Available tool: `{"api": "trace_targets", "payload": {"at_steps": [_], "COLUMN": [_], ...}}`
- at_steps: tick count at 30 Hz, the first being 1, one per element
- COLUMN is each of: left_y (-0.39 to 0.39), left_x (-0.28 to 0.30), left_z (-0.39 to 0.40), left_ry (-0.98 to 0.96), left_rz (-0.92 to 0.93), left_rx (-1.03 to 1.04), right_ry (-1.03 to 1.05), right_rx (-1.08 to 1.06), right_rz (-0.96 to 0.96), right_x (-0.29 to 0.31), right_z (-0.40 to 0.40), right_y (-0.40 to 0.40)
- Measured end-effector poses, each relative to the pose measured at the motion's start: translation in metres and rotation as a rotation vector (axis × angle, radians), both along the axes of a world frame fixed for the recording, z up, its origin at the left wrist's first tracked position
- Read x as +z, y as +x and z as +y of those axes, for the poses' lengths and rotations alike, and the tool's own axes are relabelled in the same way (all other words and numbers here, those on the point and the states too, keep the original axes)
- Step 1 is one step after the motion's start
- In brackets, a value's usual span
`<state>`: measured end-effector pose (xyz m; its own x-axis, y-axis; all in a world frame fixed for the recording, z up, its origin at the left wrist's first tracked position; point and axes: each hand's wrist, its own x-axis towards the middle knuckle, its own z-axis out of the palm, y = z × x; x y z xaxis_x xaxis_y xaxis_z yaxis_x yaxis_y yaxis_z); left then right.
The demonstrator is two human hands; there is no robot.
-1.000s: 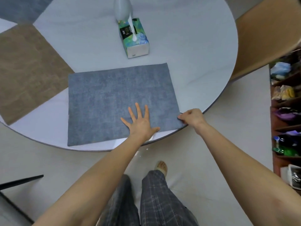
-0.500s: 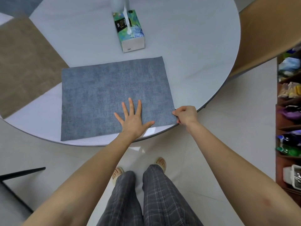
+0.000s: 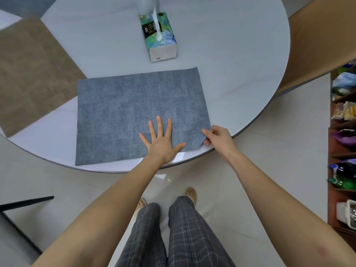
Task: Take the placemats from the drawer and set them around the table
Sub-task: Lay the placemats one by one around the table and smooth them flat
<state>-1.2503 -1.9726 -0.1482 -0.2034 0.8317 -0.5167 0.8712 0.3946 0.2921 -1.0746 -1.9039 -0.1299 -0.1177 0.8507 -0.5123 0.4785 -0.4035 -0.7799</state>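
Note:
A blue-grey placemat point(image 3: 125, 105) lies flat on the round white table point(image 3: 231, 64), near its front edge. My left hand point(image 3: 162, 140) rests flat on the mat's near right part, fingers spread. My right hand point(image 3: 218, 138) pinches the mat's near right corner between thumb and fingers. A brown placemat point(image 3: 32, 74) lies on the table to the left. A corner of another blue-grey mat point(image 3: 23, 4) shows at the far left top.
A green tissue box point(image 3: 159, 37) stands just beyond the blue mat, with a clear bottle point(image 3: 147, 4) behind it. A tan chair point(image 3: 319, 41) is at the right. Shelves with packets and bottles point(image 3: 342, 151) line the right edge. A black chair frame point(image 3: 17, 214) is at lower left.
The blue mat's near right corner has shifted slightly inward from the table edge. My right hand keeps pinching that corner and my left hand stays flat on the mat.

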Motion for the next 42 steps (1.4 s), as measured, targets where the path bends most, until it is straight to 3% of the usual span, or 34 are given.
{"api": "trace_targets", "payload": {"at_steps": [5,11,13,15,19,22,30,35,42], "left_y": [-0.001,-0.004,-0.016,-0.028,-0.037,-0.036,-0.056,-0.085,-0.091], "left_x": [-0.002,0.006,0.005,-0.002,-0.027,-0.033,-0.008,0.007,-0.035], "left_z": [-0.001,0.003,0.004,0.003,-0.008,-0.010,0.003,0.056,0.106], "left_ry": [0.005,0.130,0.239,0.282,0.261,0.276,0.267,0.429,0.328], "left_rz": [-0.012,0.120,0.259,0.326,0.275,0.303,0.363,0.361,0.328], "left_rx": [-0.001,0.002,-0.046,-0.048,-0.017,-0.012,-0.132,-0.104,0.028], "right_ry": [0.076,0.451,0.644,0.717,0.731,0.784,0.605,0.709,0.701], "right_rx": [-0.102,-0.002,0.108,0.273,0.668,0.787,0.570,0.548,0.744], "right_rz": [0.044,-0.436,-0.604,-0.633,-0.631,-0.678,-0.857,-0.721,-0.627], "right_x": [-0.004,0.003,-0.005,-0.015,-0.045,-0.059,-0.044,-0.021,-0.047], "right_z": [-0.004,-0.020,-0.025,-0.021,-0.011,-0.007,0.002,0.043,0.124], "right_y": [0.001,-0.022,-0.035,-0.052,-0.080,-0.074,0.000,-0.056,-0.141]}}
